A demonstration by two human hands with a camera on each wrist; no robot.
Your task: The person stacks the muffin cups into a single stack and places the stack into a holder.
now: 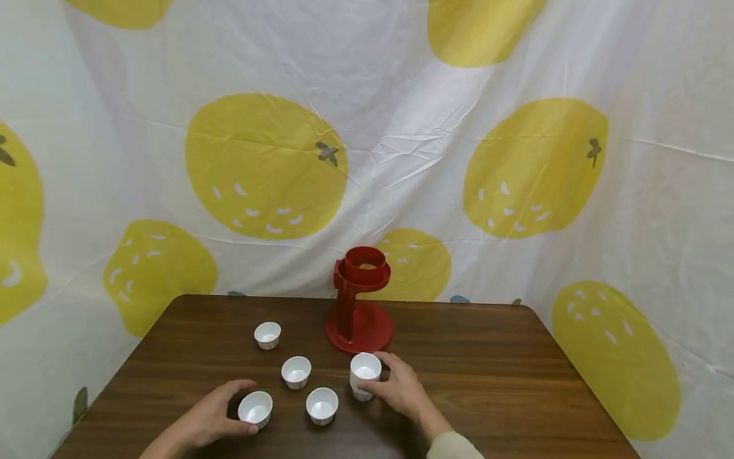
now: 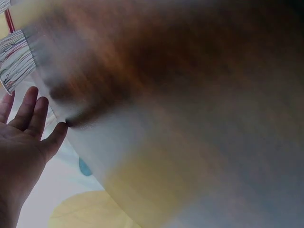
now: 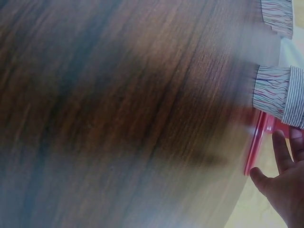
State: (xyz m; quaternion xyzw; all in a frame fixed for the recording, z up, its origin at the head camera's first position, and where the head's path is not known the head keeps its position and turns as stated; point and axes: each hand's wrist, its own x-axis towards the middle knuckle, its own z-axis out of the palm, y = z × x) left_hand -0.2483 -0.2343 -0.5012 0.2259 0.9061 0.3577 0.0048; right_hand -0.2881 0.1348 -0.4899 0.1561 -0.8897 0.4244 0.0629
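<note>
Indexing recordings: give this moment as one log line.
left hand: around one white cup; right hand: around stacked cups, grip unclear; red stand: farther back

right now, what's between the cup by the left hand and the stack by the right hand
In the head view, two: a front white cup and a second white cup behind-left of it.

A white cloth (image 1: 390, 83) printed with yellow fruits (image 1: 266, 166) hangs behind and along both sides of a dark brown wood-grain table (image 1: 504, 363) with rounded far corners. 2 fruits are cut off at the top; creases (image 1: 415, 150) catch pale light near the middle.
</note>
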